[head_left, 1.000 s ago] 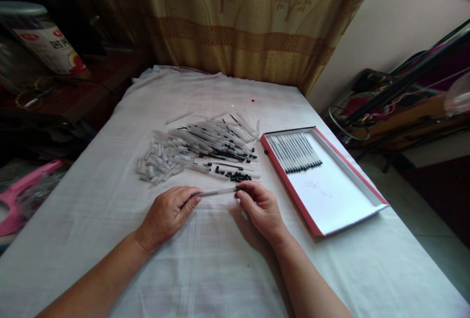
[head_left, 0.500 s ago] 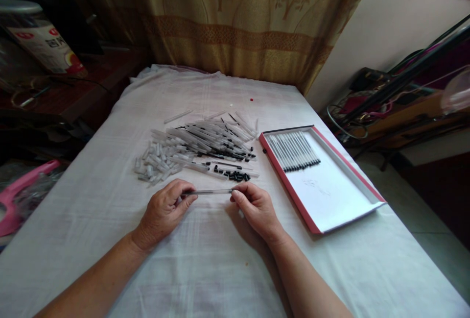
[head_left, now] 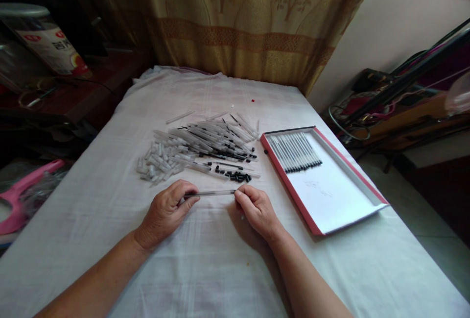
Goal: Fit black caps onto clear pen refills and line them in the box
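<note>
A slim clear pen with a dark refill inside lies level between my two hands, a little above the cloth. My left hand is closed on its left end, thumb and fingers pinching. Its right end sits in the pinch of my right hand, whose fingertips hide the tip. Just beyond my hands lies a pile of clear pen barrels and dark refills. Clear caps are heaped at the pile's left, and small black plugs lie at its near right.
To the right, a shallow red-edged box lid holds a row of assembled-looking pens. A white cloth covers the table. A labelled jar stands on a dark red cabinet at left, above a pink plastic thing. A gold curtain hangs behind.
The whole view has shifted slightly. Both hands keep their hold on the pen, with hardly any other movement visible.
</note>
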`<state>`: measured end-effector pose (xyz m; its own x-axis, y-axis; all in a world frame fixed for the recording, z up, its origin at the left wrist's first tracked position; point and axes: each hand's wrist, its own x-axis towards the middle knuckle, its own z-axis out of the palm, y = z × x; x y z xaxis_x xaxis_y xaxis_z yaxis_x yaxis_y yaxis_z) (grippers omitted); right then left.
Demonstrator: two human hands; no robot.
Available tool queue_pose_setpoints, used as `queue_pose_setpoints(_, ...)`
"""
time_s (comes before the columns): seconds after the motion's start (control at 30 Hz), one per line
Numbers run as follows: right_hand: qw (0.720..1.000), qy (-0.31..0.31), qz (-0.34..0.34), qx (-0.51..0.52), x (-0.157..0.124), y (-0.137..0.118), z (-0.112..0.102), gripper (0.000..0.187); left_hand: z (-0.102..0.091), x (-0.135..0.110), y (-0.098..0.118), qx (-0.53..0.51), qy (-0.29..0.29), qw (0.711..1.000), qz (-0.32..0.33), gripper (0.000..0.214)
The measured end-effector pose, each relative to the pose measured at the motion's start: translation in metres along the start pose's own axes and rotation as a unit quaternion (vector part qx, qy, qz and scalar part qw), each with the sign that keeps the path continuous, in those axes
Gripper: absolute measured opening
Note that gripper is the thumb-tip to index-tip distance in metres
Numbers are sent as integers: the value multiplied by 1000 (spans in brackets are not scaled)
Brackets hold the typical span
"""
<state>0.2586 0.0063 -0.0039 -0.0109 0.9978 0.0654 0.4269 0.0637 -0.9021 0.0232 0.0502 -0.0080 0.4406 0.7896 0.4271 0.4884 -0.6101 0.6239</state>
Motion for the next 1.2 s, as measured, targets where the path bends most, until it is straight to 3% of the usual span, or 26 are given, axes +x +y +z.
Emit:
queue_pose_setpoints(0.2,999,22,-4,28,0,3,4,17,1,-1,-4,6,10,1000,10,8)
queue_pose_setpoints(0.5,999,20,17,43,0,8,8,21,1,-1,-5,14,22,1000,-4,11)
queue_pose_setpoints(0.73,1000,-4,-6,30,-2,10,12,24,2,-3,-5,13,-20,1000,3,15)
queue_pose_setpoints(0.87,1000,6,-20,9,-2,9,10,19,-10,-2,-20,131,16,991,25,26)
queue_pose_setpoints(0.97,1000,27,-4,12,-2,10,8,19,-25,3,-33,279,54,959,-19,29)
queue_pose_setpoints(1.1,999,32,2,13,-2,12,8,20,-36,6,-40,396,34,915,-68,29)
queue_pose_setpoints(1.2,999,29,8,14,-2,13,9,21,-36,6,-37,418,20,905,-70,26)
